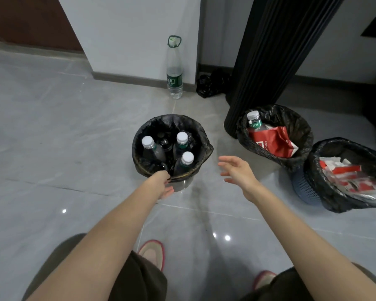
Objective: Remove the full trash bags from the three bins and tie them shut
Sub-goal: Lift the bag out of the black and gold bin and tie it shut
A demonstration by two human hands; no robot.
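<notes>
Three bins lined with black trash bags stand on the grey floor. The nearest bin's bag holds several capped plastic bottles. My left hand pinches the near edge of this bag at the rim. My right hand hovers with its fingers spread, just right of that bin, touching nothing. The middle bin's bag holds a bottle and a red paper bag. The blue mesh bin at the far right has a bag filled with red-and-white packets.
A tall water bottle stands by the wall behind the nearest bin. Crumpled black bags lie beside a black ribbed column that touches the middle bin. My slippered feet are at the bottom.
</notes>
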